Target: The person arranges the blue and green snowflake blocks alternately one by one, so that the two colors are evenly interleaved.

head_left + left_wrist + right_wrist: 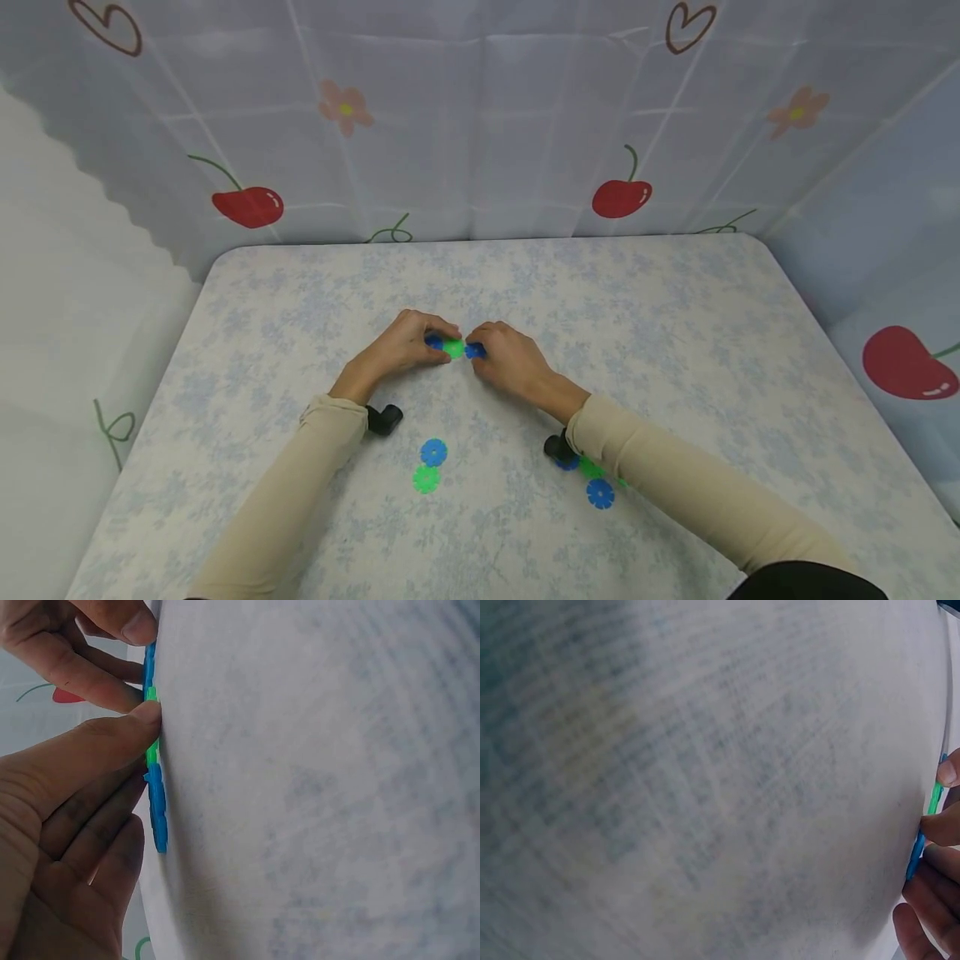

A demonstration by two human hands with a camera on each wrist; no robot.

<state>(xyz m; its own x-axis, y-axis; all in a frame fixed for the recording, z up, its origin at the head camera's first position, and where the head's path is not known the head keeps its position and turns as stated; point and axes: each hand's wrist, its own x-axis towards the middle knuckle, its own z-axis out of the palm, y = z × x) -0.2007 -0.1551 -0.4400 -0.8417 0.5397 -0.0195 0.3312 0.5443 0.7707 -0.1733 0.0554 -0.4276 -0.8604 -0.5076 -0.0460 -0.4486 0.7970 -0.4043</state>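
Near the middle of the worktop (pixel 660 333), a row of three discs (pixel 453 349) is stretching left to right, its long axis running roughly parallel to the far edge, blue ends pointing sideways. The left hand (pixel 408 342), fingers curled, is pinching the green middle disc (pixel 453 348); the right hand (pixel 515 360) is pinching the right-hand blue disc (pixel 474 351).

I saw a thin green disc (pixel 453 349) between a left blue disc (pixel 157 814) and a right blue disc (pixel 476 351), touching in a short row, edge-on in both wrist views, the left hand (pixel 405 343) pinching the green, the right hand (pixel 516 358) the right blue.
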